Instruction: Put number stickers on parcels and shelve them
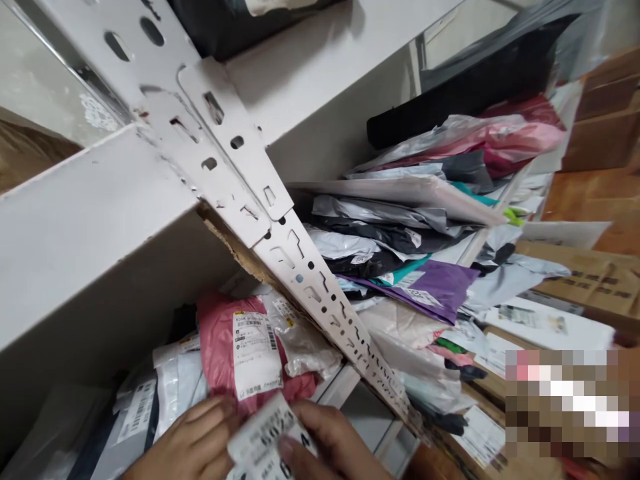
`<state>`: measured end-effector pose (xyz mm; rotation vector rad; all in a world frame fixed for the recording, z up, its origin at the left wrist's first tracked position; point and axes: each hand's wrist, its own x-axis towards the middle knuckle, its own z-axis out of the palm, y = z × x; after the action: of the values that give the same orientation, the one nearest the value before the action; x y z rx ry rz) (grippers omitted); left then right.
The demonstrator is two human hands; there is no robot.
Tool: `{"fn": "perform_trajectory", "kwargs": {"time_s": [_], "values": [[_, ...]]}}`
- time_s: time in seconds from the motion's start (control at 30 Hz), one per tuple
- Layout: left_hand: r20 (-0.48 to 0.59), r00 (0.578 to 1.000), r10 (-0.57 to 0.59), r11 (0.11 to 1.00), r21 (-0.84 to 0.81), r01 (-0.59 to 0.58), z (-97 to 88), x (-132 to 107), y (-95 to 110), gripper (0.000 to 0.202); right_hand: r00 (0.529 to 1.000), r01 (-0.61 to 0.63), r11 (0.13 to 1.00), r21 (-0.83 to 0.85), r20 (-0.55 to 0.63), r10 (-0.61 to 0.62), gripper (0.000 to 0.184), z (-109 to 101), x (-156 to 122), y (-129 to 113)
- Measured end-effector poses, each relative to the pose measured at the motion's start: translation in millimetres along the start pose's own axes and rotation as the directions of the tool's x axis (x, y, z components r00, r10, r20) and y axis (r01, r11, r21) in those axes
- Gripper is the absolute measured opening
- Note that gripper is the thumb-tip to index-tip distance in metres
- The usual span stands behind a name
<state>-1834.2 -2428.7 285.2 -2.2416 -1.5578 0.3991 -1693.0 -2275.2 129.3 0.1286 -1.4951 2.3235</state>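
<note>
At the bottom edge both my hands hold a small white parcel with a printed barcode label [263,437]. My left hand [187,443] grips its left side with curled fingers. My right hand [327,443] pinches its right side, thumb on top. Just above the hands lies a pink mailer bag with a white shipping label [235,350] on the lower shelf, among white and grey mailer bags [175,383].
A white metal shelf rack with a slotted upright post [280,247] crosses the view diagonally. To its right, shelves are piled with mailer bags, one of them purple [443,283]. Cardboard boxes [595,280] stand at the right. A blurred patch covers the lower right corner.
</note>
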Motion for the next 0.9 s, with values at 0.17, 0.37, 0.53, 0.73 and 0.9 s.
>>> {"fn": "perform_trajectory", "kwargs": {"time_s": [0.17, 0.37, 0.53, 0.73, 0.9], "values": [[0.185, 0.95, -0.252, 0.85, -0.427, 0.309, -6.3, 7, -2, 0.023, 0.987, 0.131, 0.991, -0.037, -0.085, -0.134, 0.042, 28, 38, -11], [0.42, 0.552, -0.721, -0.034, -0.816, 0.577, 4.1, 18, 4, 0.025, 0.988, 0.113, 0.992, -0.062, -0.102, -0.119, 0.037, 28, 40, -9], [0.526, 0.447, -0.723, -0.2, -0.78, 0.594, 11.3, 32, 3, 0.034, 0.991, 0.045, 0.987, -0.152, -0.119, -0.063, 0.042, 26, 39, -13], [0.452, 0.445, -0.773, -0.066, -0.755, 0.652, 9.1, 35, 10, 0.029, 0.985, 0.035, 0.971, -0.238, -0.156, -0.073, 0.043, 25, 41, -11], [0.296, 0.496, -0.816, 0.214, -0.642, 0.736, 8.4, 38, 13, 0.025, 0.974, 0.062, 0.958, -0.28, -0.195, -0.12, 0.047, 27, 44, -6]]}}
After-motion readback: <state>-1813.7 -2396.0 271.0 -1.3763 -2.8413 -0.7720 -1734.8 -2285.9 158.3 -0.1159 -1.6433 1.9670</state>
